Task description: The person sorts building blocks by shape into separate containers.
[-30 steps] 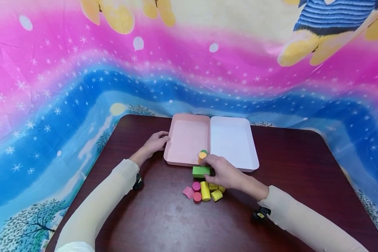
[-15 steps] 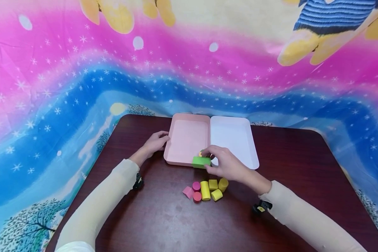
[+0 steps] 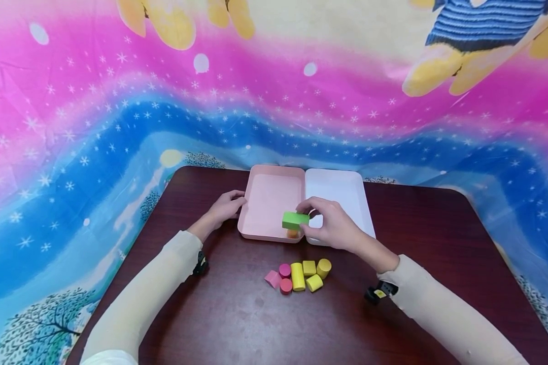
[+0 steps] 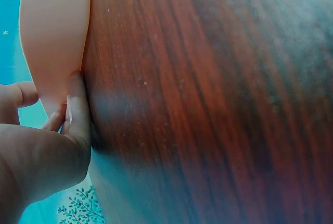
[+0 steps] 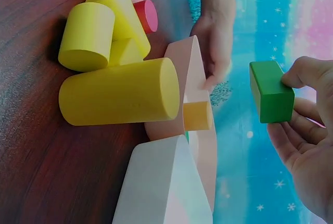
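Note:
My right hand (image 3: 335,223) pinches a green rectangular block (image 3: 295,220) between thumb and fingertips, above the near right corner of the pink tray (image 3: 274,200). In the right wrist view the block (image 5: 271,92) is held clear of the tray. An orange cylinder (image 5: 197,115) lies in that corner, and a sliver of green shows beside it. My left hand (image 3: 226,207) holds the tray's left side; in the left wrist view its fingers (image 4: 78,104) lie on both sides of the tray wall (image 4: 56,36).
A white tray (image 3: 331,190) stands right against the pink one. Nearer me on the dark wooden table (image 3: 237,324) are several yellow blocks (image 3: 298,277) and pink and red blocks (image 3: 285,286). A printed cloth (image 3: 274,121) hangs behind the table.
My right hand has lifted the green block from the table and carried it up and away from me, over the pink tray. The left hand has stayed at the tray's side.

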### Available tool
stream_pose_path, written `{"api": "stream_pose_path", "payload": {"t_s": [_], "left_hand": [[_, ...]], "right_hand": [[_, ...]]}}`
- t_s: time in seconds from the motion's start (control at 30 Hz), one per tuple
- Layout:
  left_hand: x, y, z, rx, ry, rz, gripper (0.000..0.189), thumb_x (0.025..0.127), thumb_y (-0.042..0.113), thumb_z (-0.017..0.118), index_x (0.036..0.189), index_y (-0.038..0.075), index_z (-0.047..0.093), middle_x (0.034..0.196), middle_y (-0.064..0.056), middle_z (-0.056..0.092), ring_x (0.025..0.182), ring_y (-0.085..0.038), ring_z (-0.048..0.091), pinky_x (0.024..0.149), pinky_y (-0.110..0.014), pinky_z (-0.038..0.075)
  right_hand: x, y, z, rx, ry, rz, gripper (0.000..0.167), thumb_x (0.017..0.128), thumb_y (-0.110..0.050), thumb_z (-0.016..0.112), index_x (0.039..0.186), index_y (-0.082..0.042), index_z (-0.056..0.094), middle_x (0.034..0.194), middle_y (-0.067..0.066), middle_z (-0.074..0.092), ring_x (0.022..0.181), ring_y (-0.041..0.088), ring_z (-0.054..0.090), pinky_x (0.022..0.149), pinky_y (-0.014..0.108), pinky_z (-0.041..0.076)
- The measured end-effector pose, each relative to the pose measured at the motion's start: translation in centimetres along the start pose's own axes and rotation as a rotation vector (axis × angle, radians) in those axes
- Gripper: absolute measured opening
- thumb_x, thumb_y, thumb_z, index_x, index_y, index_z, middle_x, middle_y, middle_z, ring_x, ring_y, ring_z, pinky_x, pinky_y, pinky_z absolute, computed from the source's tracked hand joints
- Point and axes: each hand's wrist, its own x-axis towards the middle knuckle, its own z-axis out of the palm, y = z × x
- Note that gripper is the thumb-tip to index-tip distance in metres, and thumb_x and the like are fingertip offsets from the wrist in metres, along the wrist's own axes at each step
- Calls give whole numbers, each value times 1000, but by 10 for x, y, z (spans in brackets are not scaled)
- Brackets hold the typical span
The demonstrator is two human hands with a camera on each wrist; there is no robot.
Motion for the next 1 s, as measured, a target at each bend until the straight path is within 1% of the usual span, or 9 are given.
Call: {"api": "stream_pose_path", "payload": {"t_s": [0.23, 0.47, 0.57, 0.73, 0.83, 1.0], "left_hand": [[1, -1, 0, 2, 1, 0, 51, 109, 23, 54, 158, 7, 47, 148, -17, 56, 129, -30, 61, 101, -46, 58], [1, 0, 1, 0, -2, 1, 52, 110, 23, 53, 158, 6, 45, 149, -17, 54, 131, -30, 60, 101, -46, 58], [1, -1, 0, 2, -2, -1, 51, 110, 24, 53, 158, 7, 46, 149, -17, 55, 130, -30, 60, 101, -46, 58], [3, -2, 0, 3, 0, 0, 51, 110, 24, 53, 158, 8, 47, 148, -16, 56, 129, -29, 61, 101, -46, 58], [3, -2, -1, 2, 3, 0, 51, 110, 24, 54, 158, 8, 47, 148, -16, 56, 129, -29, 61, 100, -46, 58], [3, -2, -1, -6, 6, 2, 50, 110, 22, 53, 157, 6, 47, 147, -17, 56, 129, -30, 61, 100, -46, 58]], "right_hand": [[4, 4, -2, -2, 15, 2, 33, 90, -7, 82, 121, -6, 68, 111, 1, 71, 99, 15, 69, 91, 39, 62], [12, 4, -6, 10, 42, 26, 34, 90, -5, 83, 121, -5, 69, 111, 3, 71, 99, 19, 70, 93, 45, 62], [17, 5, -6, 20, 50, 44, 34, 90, -5, 83, 121, -5, 69, 111, 5, 71, 99, 20, 70, 93, 45, 62], [24, 10, -5, 39, 51, 75, 33, 91, -5, 82, 121, -3, 69, 112, 7, 72, 101, 23, 71, 95, 48, 61], [28, 15, -2, 39, 47, 90, 32, 92, -6, 82, 121, -3, 69, 112, 7, 72, 101, 23, 71, 95, 46, 61], [33, 23, 2, 58, 46, 103, 32, 92, -5, 81, 121, -1, 69, 112, 9, 72, 101, 26, 71, 95, 52, 60]]}}
